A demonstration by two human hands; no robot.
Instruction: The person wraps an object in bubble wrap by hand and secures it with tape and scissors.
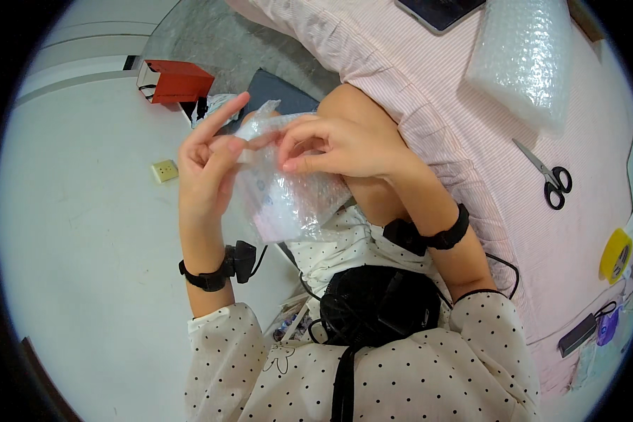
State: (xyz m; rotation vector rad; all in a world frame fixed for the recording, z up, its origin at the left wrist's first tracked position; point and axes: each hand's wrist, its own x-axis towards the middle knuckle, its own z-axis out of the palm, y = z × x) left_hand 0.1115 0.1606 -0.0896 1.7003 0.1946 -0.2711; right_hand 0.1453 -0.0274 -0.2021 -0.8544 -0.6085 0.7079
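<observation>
A clear bubble-wrap pouch (299,200) hangs over my lap, with something pale and pinkish showing through its lower left part. At its upper left edge, my left hand (207,155) pinches the plastic between thumb and curled fingers, while the index finger points up and away. My right hand (330,148) is closed on the top edge of the same pouch, its thumb and fingertips bent together. The fingertips partly hide the pouch's upper edge. Both hands are a short distance apart.
On the pink striped bed (457,141) to the right lie a bubble-wrap roll (524,63), scissors (547,176), yellow tape (615,255) and a dark tablet (439,13). A red paper bag (183,81) and a yellowish wall socket (164,171) are at the left.
</observation>
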